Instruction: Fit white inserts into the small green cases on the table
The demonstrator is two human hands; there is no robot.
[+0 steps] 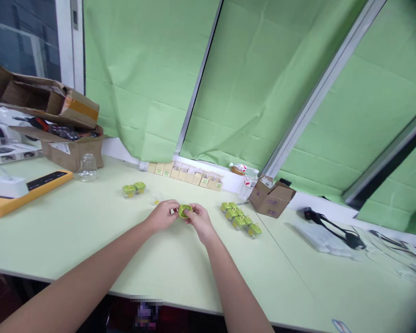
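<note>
My left hand and my right hand meet over the middle of the pale green table. Both pinch one small green cap-shaped piece between their fingertips. Two similar green pieces stand to the left of my hands. Several more green pieces sit in a cluster to the right. A tiny yellow bit lies just beyond my left hand.
A row of small tan boxes lines the windowsill, with a plastic bottle and a small open carton. Cardboard boxes, a clear jar and a yellow device stand at left. Black cable and clear bags lie at right.
</note>
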